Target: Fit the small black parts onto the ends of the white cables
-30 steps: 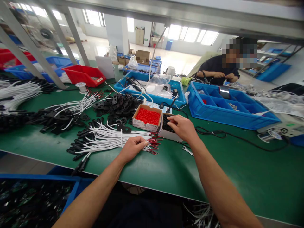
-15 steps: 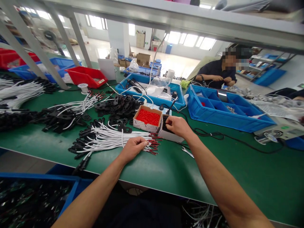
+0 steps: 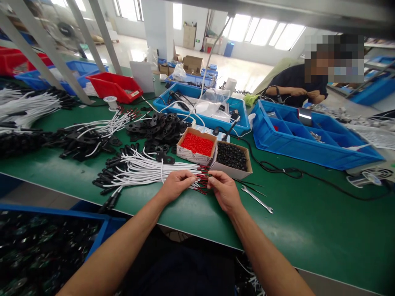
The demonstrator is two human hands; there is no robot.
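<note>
A: Layout?
B: Green tabletop (image 3: 308, 230). Blue divided bin (image 3: 308, 152), back right. White cables (image 3: 142, 174) bundled left of center, red wire ends (image 3: 202, 191) pointing right. Just behind those: box of small black parts (image 3: 228, 169), box of small red parts (image 3: 194, 156) on its left.
A: Hands?
B: Left hand (image 3: 174, 187): grip pinched on a cable near the wire ends. Right hand (image 3: 224, 190): fingertips at wire tips, can't tell if its grip is closed.
A: Smaller?
B: Wrench (image 3: 257, 199), flat, right of right hand.
</note>
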